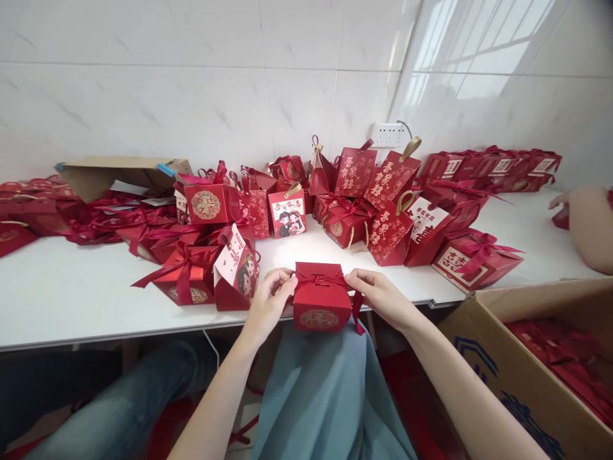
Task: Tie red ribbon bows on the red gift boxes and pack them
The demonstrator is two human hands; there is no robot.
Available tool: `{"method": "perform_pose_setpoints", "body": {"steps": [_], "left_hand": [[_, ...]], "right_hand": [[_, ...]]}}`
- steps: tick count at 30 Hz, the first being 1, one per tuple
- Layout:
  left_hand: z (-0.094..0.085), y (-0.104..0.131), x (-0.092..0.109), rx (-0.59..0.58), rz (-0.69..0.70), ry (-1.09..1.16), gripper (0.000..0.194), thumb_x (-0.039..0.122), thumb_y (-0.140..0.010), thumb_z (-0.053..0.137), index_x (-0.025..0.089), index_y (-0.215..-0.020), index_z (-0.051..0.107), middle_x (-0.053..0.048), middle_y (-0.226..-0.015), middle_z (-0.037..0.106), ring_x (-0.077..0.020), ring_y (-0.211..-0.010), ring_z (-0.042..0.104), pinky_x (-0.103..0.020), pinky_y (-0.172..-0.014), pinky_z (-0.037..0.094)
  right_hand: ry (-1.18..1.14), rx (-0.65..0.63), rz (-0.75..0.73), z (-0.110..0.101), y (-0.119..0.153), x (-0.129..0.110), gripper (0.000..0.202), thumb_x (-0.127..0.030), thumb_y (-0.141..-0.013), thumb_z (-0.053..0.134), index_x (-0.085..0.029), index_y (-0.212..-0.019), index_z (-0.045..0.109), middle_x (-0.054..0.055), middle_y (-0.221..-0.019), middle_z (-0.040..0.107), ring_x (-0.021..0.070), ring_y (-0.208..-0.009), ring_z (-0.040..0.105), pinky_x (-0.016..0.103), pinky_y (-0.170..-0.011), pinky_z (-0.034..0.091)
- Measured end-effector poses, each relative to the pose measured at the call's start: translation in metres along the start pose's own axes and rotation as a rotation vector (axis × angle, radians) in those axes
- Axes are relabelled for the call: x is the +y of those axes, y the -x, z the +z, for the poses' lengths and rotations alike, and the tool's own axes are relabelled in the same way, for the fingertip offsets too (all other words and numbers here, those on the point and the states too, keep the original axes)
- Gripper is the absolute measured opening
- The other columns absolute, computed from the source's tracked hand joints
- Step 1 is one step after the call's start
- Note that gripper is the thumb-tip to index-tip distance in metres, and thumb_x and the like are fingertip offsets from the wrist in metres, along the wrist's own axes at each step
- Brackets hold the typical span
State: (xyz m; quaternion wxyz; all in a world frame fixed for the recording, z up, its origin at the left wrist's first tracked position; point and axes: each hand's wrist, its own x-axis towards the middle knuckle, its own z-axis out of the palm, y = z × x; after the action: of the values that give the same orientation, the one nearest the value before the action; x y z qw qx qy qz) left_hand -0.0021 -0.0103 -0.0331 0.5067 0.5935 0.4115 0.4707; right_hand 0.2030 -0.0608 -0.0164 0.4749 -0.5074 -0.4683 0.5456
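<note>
A small red gift box (320,305) with a gold emblem on its front hangs at the white table's near edge, between both hands. My left hand (269,299) pinches the red ribbon at the box's upper left corner. My right hand (378,292) pinches the ribbon's other end at the upper right, and a ribbon tail (357,314) dangles below it. The ribbon crosses the top of the box in a knot or bow.
Several finished red gift boxes and bags (345,204) crowd the white table (71,287) up to the tiled wall. An open cardboard box (527,377) with red flat packs stands at the lower right. Another person's arm (587,223) rests at the far right. A flattened carton (115,171) lies back left.
</note>
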Motion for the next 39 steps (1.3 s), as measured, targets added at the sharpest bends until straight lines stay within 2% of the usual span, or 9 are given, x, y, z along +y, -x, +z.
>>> {"method": "perform_pose_setpoints", "body": {"steps": [2,4,11,16,19,22,27,31,39], "left_hand": [[0.001,0.002,-0.002,0.01,0.037,-0.045,0.026,0.033,-0.077,0.059,0.018,-0.059,0.048,-0.005,-0.113,0.06,-0.0196,-0.106,0.055,-0.026,-0.085,0.039],[0.004,0.003,-0.002,-0.006,0.039,-0.056,0.026,0.034,-0.079,0.056,0.019,-0.06,0.047,-0.005,-0.119,0.059,-0.0221,-0.117,0.05,-0.028,-0.091,0.036],[0.008,0.006,0.002,0.015,0.057,-0.105,0.027,0.033,-0.079,0.053,0.02,-0.057,0.044,-0.006,-0.107,0.064,-0.025,-0.116,0.051,-0.031,-0.09,0.036],[0.002,0.003,0.001,0.058,0.037,-0.079,0.027,0.036,-0.074,0.06,0.019,-0.057,0.048,-0.005,-0.097,0.06,-0.0203,-0.097,0.056,-0.027,-0.076,0.042],[-0.003,0.0,0.0,-0.014,-0.086,0.097,0.031,0.04,-0.071,0.063,0.018,-0.058,0.045,0.001,-0.074,0.053,-0.0113,-0.064,0.051,-0.022,-0.057,0.041],[-0.004,-0.001,0.001,-0.1,-0.221,0.239,0.036,0.042,-0.067,0.067,0.019,-0.059,0.041,0.006,-0.056,0.041,-0.0078,-0.048,0.041,-0.019,-0.044,0.034],[-0.003,0.0,-0.002,-0.105,-0.22,0.348,0.038,0.039,-0.065,0.072,0.019,-0.059,0.04,0.006,-0.056,0.043,-0.0064,-0.047,0.042,-0.018,-0.044,0.034],[-0.004,0.0,-0.01,-0.065,-0.143,0.281,0.036,0.04,-0.069,0.068,0.019,-0.061,0.041,0.007,-0.054,0.041,-0.0048,-0.044,0.038,-0.018,-0.043,0.03],[-0.011,-0.006,0.006,-0.086,-0.158,0.117,0.035,0.043,-0.07,0.065,0.018,-0.06,0.042,0.008,-0.047,0.036,-0.0052,-0.043,0.033,-0.018,-0.044,0.023]], "right_hand": [[0.103,0.081,-0.062,0.004,0.003,0.0,0.038,-0.056,-0.071,0.063,-0.019,-0.069,0.057,0.001,-0.072,0.063,0.0161,-0.068,0.058,0.027,-0.062,0.045],[0.224,0.166,-0.129,0.008,0.003,0.001,0.038,-0.056,-0.072,0.061,-0.019,-0.067,0.057,0.002,-0.071,0.061,0.0165,-0.066,0.057,0.027,-0.06,0.043],[0.444,0.311,-0.209,0.017,-0.002,0.004,0.03,-0.05,-0.077,0.054,-0.021,-0.068,0.054,0.002,-0.067,0.06,0.0185,-0.064,0.058,0.028,-0.056,0.041],[0.305,0.206,-0.158,0.01,-0.003,-0.002,0.036,-0.054,-0.072,0.059,-0.019,-0.063,0.054,0.006,-0.089,0.066,0.0176,-0.07,0.06,0.028,-0.062,0.045],[0.201,0.109,-0.074,0.001,-0.002,-0.007,0.038,-0.055,-0.07,0.063,-0.019,-0.063,0.056,0.003,-0.079,0.065,0.0167,-0.07,0.059,0.027,-0.063,0.045],[0.154,0.066,-0.02,-0.006,-0.002,-0.008,0.039,-0.055,-0.068,0.066,-0.017,-0.062,0.056,0.0,-0.068,0.061,0.0135,-0.062,0.056,0.026,-0.06,0.044],[0.127,0.051,0.0,-0.009,-0.005,-0.004,0.037,-0.051,-0.066,0.07,-0.016,-0.063,0.06,0.0,-0.068,0.06,0.0123,-0.061,0.053,0.025,-0.059,0.044],[0.04,0.012,0.041,-0.009,-0.005,0.0,0.036,-0.05,-0.063,0.072,-0.016,-0.062,0.06,-0.001,-0.065,0.059,0.0116,-0.059,0.052,0.025,-0.058,0.044],[0.196,-0.09,-0.108,-0.014,0.003,-0.019,0.034,-0.047,-0.077,0.063,-0.018,-0.063,0.057,-0.004,-0.06,0.053,0.0101,-0.056,0.047,0.024,-0.058,0.038]]}}
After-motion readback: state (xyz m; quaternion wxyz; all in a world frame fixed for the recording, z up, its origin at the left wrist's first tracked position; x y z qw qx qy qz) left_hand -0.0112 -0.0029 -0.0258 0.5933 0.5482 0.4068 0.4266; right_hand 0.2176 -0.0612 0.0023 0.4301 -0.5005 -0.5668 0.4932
